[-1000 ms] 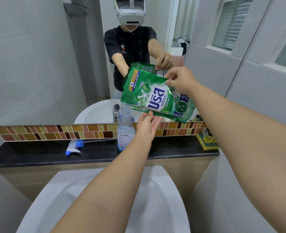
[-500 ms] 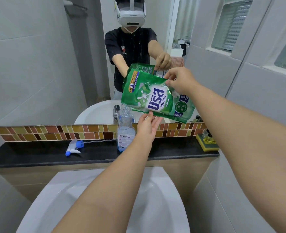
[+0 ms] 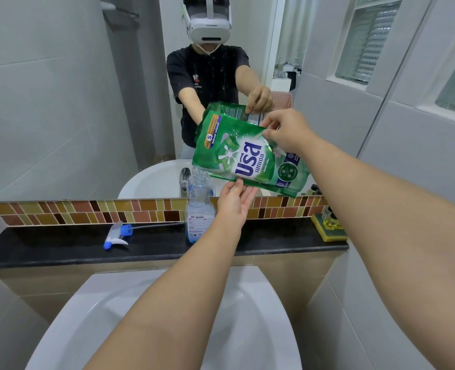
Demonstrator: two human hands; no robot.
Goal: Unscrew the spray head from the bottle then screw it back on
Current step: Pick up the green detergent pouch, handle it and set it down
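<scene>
bottle clear, uncapped, under glossy green pouch.

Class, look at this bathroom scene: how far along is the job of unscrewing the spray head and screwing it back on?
Done: the spray head is off, lying on the black ledge beside the open bottle. In hand: the right hand tips a green refill pouch over the bottle's neck while the left hand supports it from below. Left: screwing the spray head back on.

One bottle, one pouch (green).
</scene>
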